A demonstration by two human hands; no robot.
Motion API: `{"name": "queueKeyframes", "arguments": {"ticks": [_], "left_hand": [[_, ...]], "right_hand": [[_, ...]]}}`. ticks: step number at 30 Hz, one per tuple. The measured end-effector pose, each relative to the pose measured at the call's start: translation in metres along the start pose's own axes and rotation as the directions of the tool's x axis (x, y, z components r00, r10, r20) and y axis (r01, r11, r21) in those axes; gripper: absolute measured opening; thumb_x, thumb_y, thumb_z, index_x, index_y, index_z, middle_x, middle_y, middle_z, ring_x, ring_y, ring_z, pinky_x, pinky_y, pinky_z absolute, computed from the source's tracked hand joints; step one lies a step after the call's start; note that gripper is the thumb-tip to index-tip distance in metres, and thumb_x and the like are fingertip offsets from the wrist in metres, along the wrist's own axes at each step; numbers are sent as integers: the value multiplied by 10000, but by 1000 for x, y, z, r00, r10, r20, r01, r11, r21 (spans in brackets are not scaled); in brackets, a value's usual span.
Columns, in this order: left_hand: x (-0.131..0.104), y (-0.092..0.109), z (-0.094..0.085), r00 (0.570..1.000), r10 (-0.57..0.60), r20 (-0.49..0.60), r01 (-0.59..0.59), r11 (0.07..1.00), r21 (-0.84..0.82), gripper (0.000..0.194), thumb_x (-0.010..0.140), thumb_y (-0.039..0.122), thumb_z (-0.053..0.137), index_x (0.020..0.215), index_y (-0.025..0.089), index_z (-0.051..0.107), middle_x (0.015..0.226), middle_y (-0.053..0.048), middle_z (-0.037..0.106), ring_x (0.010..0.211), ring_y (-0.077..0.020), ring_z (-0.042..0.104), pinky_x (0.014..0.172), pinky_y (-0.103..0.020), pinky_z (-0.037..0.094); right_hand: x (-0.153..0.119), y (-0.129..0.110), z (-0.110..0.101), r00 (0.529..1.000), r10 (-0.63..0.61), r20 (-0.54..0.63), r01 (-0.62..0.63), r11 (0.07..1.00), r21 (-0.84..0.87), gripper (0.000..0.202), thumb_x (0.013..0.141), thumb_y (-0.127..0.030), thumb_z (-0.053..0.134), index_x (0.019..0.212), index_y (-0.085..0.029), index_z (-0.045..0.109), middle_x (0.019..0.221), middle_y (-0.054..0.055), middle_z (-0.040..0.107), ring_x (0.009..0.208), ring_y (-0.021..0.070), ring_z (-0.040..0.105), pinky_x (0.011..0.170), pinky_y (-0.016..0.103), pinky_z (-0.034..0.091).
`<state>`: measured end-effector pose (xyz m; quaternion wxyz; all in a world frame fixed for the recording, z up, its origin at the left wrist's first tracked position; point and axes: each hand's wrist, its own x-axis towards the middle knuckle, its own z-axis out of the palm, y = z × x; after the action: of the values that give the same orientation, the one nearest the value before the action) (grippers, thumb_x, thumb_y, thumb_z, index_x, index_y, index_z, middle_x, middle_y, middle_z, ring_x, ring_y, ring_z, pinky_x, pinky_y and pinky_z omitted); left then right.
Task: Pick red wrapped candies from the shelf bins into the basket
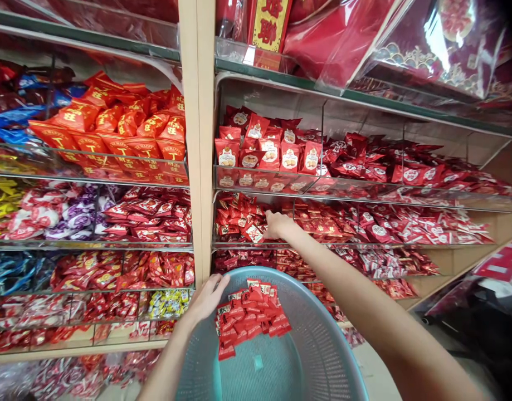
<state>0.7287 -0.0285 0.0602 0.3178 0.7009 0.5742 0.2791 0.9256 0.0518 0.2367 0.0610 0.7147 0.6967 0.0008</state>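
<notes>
A teal plastic basket (322, 334) with perforated walls is in front of me, tilted so that I look down into it. Small red candy packets (256, 314) lie in a loose pile on its far left side. My left hand (209, 298) grips the basket's left rim. At the shelf, my right hand (279, 224) reaches over a clear front panel into a compartment of red packets (239, 217). Its index finger is stretched out and apart from the lower fingers, beside a white-and-red packet (254, 233). No packet shows in its grasp.
Tiered shelves of candy flank a wooden post (199, 139). Bright red bags (126, 122) fill the upper left, and yellow candies (170, 303) sit lower down. Clear panels (264, 181) edge the tiers. Larger wrapped packages (439, 44) stand on top. Dark items (489, 312) are at the right.
</notes>
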Motion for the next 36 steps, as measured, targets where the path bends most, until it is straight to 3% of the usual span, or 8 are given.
{"name": "queueKeyframes", "arguments": {"ticks": [6, 10, 13, 18, 21, 25, 30, 36], "left_hand": [[0, -3, 1, 1000, 10, -7, -10, 1000, -12, 513, 820, 591, 260, 888, 215, 603, 953, -37, 653, 869, -185, 573, 795, -283, 409], [0, -1, 0, 1000, -3, -1, 3, 1000, -10, 514, 822, 602, 246, 886, 231, 596, 952, -24, 643, 863, -182, 568, 791, -290, 409], [-1, 0, -1, 1000, -9, 1, 9, 1000, -9, 518, 821, 603, 247, 874, 224, 597, 945, -28, 642, 854, -180, 566, 785, -287, 409], [-2, 2, -1, 1000, -7, -7, 7, 1000, -8, 520, 821, 601, 241, 868, 221, 593, 942, -33, 642, 858, -184, 564, 781, -287, 408], [-2, 3, -1, 1000, -2, -1, 2, 1000, -6, 523, 822, 605, 233, 849, 225, 591, 932, -23, 635, 857, -182, 558, 785, -291, 404], [-2, 4, -2, 1000, -6, -1, 6, 1000, -4, 532, 821, 613, 228, 834, 221, 588, 928, -22, 623, 858, -182, 552, 798, -295, 397], [-1, 3, -1, 1000, -5, 6, 5, 1000, -2, 528, 826, 601, 231, 866, 221, 596, 941, -29, 632, 854, -182, 555, 794, -294, 398], [-2, 2, 0, 1000, 3, 4, -3, 1000, -5, 541, 821, 610, 232, 889, 223, 603, 964, -29, 635, 866, -181, 558, 784, -284, 397]], "right_hand": [[-5, 10, -27, 987, -32, 160, 28, 999, 30, 448, 693, -241, 640, 1090, -56, 547, 997, 174, 627, 839, 239, 640, 660, 295, 524], [0, 11, -28, 975, -5, 224, -11, 997, 71, 392, 720, -229, 607, 1035, -2, 552, 855, 177, 646, 618, 214, 649, 515, 300, 529], [5, 16, -26, 975, 6, 222, -34, 992, 124, 384, 708, -217, 629, 1032, -26, 550, 783, 137, 652, 540, 176, 630, 475, 274, 523], [4, 18, -24, 985, -6, 172, -15, 993, 117, 403, 707, -186, 634, 1082, -67, 544, 887, 149, 654, 635, 196, 654, 547, 304, 543], [3, 13, -19, 995, -8, 102, -1, 996, 84, 476, 675, -126, 649, 1133, -90, 522, 1065, 185, 607, 845, 252, 648, 697, 357, 536], [6, 5, -4, 1000, 24, -2, -24, 999, 41, 593, 641, -90, 666, 1200, -94, 468, 1188, 210, 536, 1102, 304, 524, 866, 403, 460], [11, 0, 9, 996, 71, -62, -69, 997, 37, 508, 709, -37, 567, 1200, -107, 459, 1154, 184, 566, 1101, 263, 531, 857, 372, 464], [9, -11, 12, 987, 140, -82, -137, 990, 42, 377, 811, -38, 416, 1181, -105, 448, 1101, 190, 595, 1023, 269, 579, 735, 424, 508]]}}
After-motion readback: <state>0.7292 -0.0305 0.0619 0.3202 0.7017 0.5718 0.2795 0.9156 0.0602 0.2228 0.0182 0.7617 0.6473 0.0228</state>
